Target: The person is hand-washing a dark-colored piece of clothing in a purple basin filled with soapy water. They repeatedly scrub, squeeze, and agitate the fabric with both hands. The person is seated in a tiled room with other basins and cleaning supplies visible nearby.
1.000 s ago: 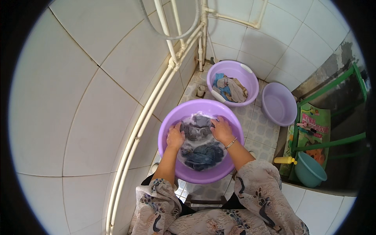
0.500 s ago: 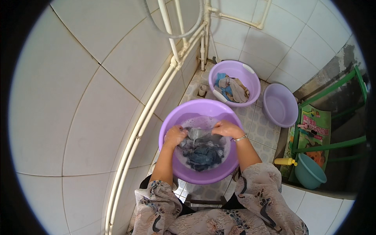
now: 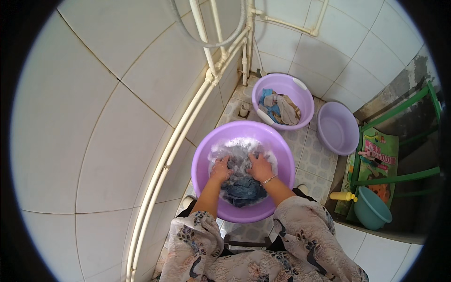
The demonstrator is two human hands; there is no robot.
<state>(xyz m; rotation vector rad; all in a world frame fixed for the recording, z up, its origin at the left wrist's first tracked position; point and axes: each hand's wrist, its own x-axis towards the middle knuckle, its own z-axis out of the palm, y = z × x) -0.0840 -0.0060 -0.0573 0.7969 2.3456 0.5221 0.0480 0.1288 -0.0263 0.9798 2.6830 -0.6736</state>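
A large purple basin (image 3: 203, 143) stands in front of me with sudsy water in it. Dark blue-grey wet cloth (image 3: 243, 189) lies bunched in the water, its far part under foam. My left hand (image 3: 221, 170) presses down on the cloth at the left, fingers spread and their tips partly under the suds. On the other side my right hand (image 3: 260, 167), with a silver bracelet at the wrist, pushes into the cloth too, its fingers apart. Foam and water hide the fingertips of both hands.
Behind stands a purple basin with white handles (image 3: 307, 110), holding blue and beige cloths (image 3: 282, 107). Beside it is a smaller lilac basin (image 3: 337, 128). At right are a green metal frame (image 3: 399, 177), a teal basin (image 3: 372, 207) and a yellow bottle (image 3: 342, 196). Cream pipes (image 3: 176, 136) run along the left wall.
Both hands have come down and closer together, from holding the cloth at the basin's far part to pressing it into the water. More foam shows around them.
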